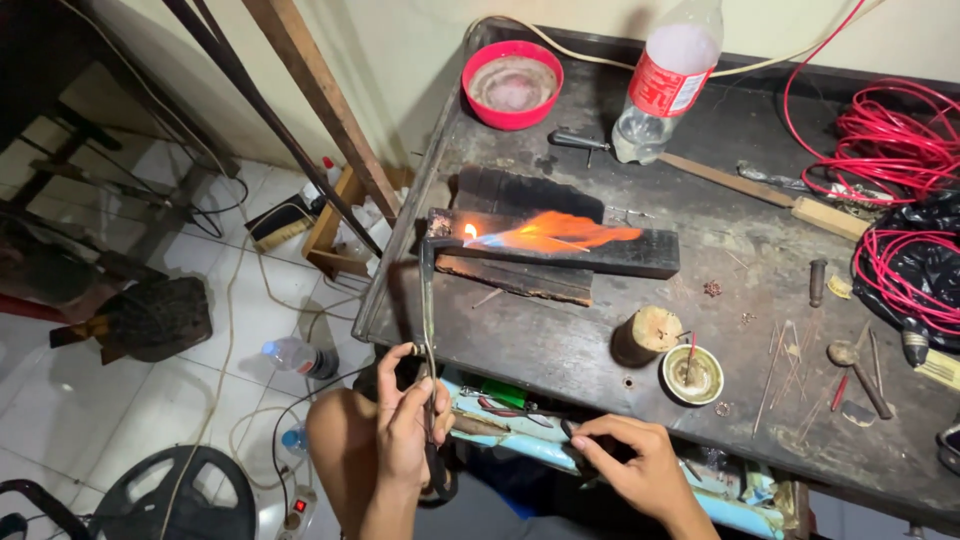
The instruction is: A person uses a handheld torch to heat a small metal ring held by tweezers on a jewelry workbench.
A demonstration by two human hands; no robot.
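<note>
My left hand (408, 420) grips the handle of a long thin metal torch (428, 300) that rises to the charred wooden block (600, 255) on the dark workbench (560, 350). An orange flame (555, 232) shoots from the torch tip to the right along the top of the block. My right hand (630, 462) is at the bench's near edge with its fingers pinched around a small dark thing I cannot make out.
On the bench stand a red bowl (511, 83), a plastic bottle (665, 85), a wooden stump (645, 333), a small round dish (692, 374), red wire coils (895, 150) and several thin rods (790, 365). Below left, a tiled floor holds bottles, cables and a fan.
</note>
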